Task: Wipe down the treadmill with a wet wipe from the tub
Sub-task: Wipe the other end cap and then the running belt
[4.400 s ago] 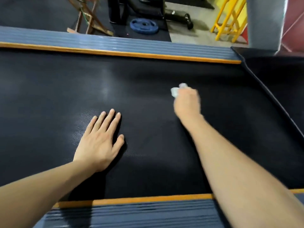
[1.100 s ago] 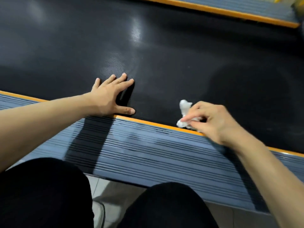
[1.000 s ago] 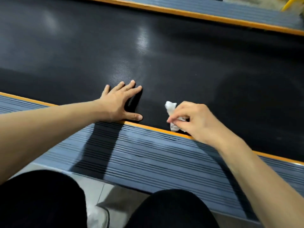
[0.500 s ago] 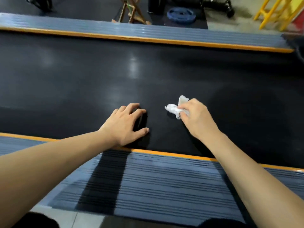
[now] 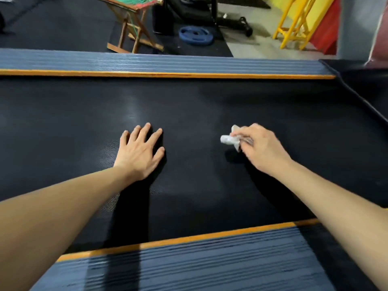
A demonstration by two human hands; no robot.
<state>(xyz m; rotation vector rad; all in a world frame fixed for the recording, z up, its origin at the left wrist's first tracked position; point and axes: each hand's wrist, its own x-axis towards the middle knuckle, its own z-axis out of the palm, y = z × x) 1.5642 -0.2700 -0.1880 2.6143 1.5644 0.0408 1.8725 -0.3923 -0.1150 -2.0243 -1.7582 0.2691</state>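
The black treadmill belt [image 5: 63,127] fills the middle of the head view, between two ribbed blue side rails edged in orange. My left hand [image 5: 139,153] lies flat on the belt with its fingers spread. To its right, my right hand [image 5: 259,150] pinches a crumpled white wet wipe [image 5: 230,139] just over the belt surface. The wipe sticks out to the left of my fingers. No tub shows in this view.
The near side rail [image 5: 189,267] runs below my arms and the far side rail [image 5: 159,64] lies beyond the belt. Past it stand a wooden folding stool [image 5: 134,24], a blue weight plate [image 5: 196,35] and a yellow frame [image 5: 294,28].
Both hands have moved from the near orange edge out toward the middle of the belt. My right hand has carried the wipe further right, away from my left hand. The view has tilted up.
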